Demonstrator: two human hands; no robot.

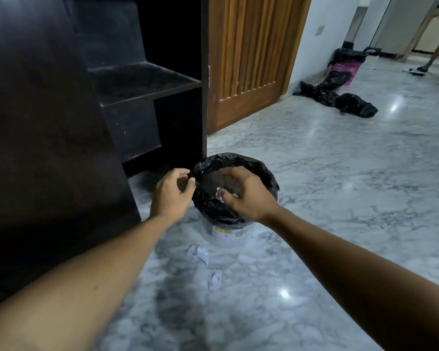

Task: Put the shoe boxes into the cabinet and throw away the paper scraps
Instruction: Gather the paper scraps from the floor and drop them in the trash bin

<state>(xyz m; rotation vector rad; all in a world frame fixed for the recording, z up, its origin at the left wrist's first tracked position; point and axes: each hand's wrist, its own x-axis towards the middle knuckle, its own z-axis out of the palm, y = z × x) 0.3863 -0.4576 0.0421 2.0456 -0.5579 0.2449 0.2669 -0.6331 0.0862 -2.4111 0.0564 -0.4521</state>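
Left, cabinet [48, 122] crowds bin [270, 173]; right floor [340, 198] seemingly open.

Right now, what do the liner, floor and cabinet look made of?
Liner: thin black plastic film, glossy; it crinkles and catches light. Floor: polished marble or marble-look tile, going by grey veining and bright reflections. Cabinet: dark board, probably laminated or painted wood, dull finish; flat panels, square edges.

Cabinet [48, 122] showing near-black brown. Floor [340, 198] showing grey-and-white marble veining. Bin [228, 233] showing white with yellow patches; liner [264, 171] showing black. Paper scraps [198, 253] showing white. Door [249, 59] showing orange-brown wood, vertically ribbed. Basket [345, 67] showing pink.
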